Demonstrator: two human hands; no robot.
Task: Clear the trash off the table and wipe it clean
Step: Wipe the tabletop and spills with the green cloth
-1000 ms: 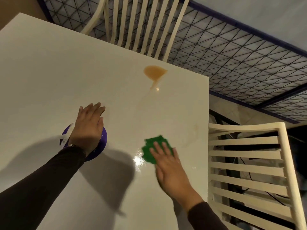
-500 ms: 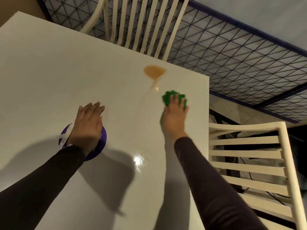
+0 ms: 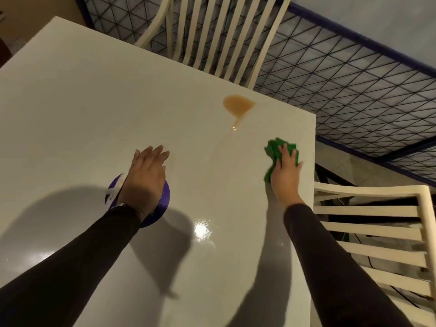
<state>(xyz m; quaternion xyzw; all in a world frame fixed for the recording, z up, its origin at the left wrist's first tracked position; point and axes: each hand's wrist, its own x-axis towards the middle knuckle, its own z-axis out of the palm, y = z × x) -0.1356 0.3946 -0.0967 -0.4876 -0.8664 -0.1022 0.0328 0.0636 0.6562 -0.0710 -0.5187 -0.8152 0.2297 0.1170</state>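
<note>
- Now the right hand [image 3: 286, 175] lies flat on a crumpled green cloth [image 3: 274, 149], fingers straight and slightly spread, pressing it onto the glossy cream table [image 3: 94, 102].
- Half a second ago the green cloth lay just below the tail of the spill. It has since slid right and a little nearer, and it now sits close to the table's right edge.
- A second ago the green cloth was further back towards the person, near the bright glare spot on the table, so the stroke has run away from the body and then out to the right.
- The orange-brown spill [image 3: 238, 106], a rounded puddle with a thin tail, lies up and to the left of the cloth, apart from it. Its shape matches both earlier frames.
- The left hand [image 3: 147, 178] has not shifted. It rests palm down, fingers straight and close together, on a flat round purple disc [image 3: 165, 197], with the fingertips reaching past the disc onto the table.
- A white strip [image 3: 112, 193] shows at the disc's left side, as before.
- Both forearms are in dark sleeves.
- One cream slatted chair [image 3: 207, 31] stands at the table's far side and a second cream slatted chair [image 3: 377, 228] at its right side, over a floor covering with a dark triangular grid [image 3: 354, 79].
</note>
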